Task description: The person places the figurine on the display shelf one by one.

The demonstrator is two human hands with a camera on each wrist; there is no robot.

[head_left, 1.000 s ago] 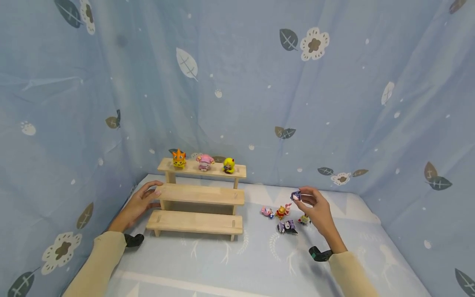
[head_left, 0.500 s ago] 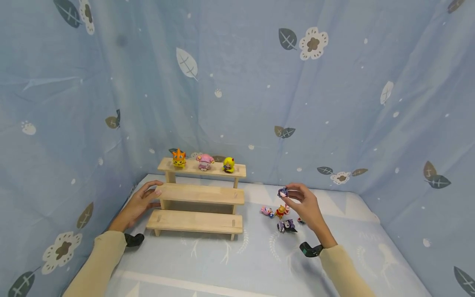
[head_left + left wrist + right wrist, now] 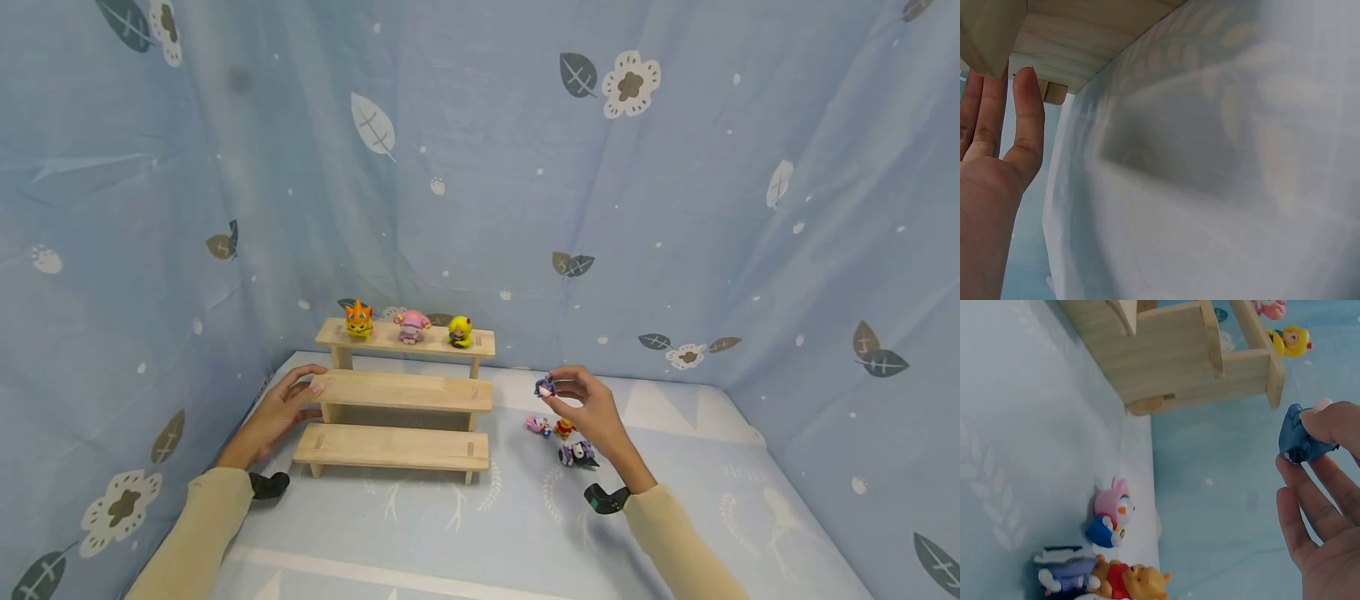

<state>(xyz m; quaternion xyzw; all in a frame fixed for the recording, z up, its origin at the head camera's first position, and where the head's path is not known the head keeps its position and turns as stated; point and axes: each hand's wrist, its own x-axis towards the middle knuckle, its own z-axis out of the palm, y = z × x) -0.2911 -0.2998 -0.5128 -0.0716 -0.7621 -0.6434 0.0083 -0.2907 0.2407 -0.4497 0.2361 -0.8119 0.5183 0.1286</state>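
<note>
Head view gives the widest look. The right hand (image 3: 588, 404) grips a small blue figurine (image 3: 545, 387), pinched between the thumb and fingers; this figurine is in the air, above the rear part of the cloth-covered table (image 3: 360, 533), beyond the right end of the wooden three-step stand (image 3: 401, 450). The left hand (image 3: 279, 408) is open, its fingers rather straight, and it rests at the left end of the middle step.

On the top step there are three figurines: an orange-hooded yellow figurine (image 3: 358, 320) near the left end, a pink figurine (image 3: 412, 327) at the middle, and a yellow-haired figurine (image 3: 460, 332) near the right end.

Between the stand and the right edge of the table, a pink-hooded figurine (image 3: 1112, 514) is near a Winnie-the-Pooh figurine (image 3: 1134, 581). A purple-and-black figurine (image 3: 577, 454) lies closer to the front edge than these two.
</note>
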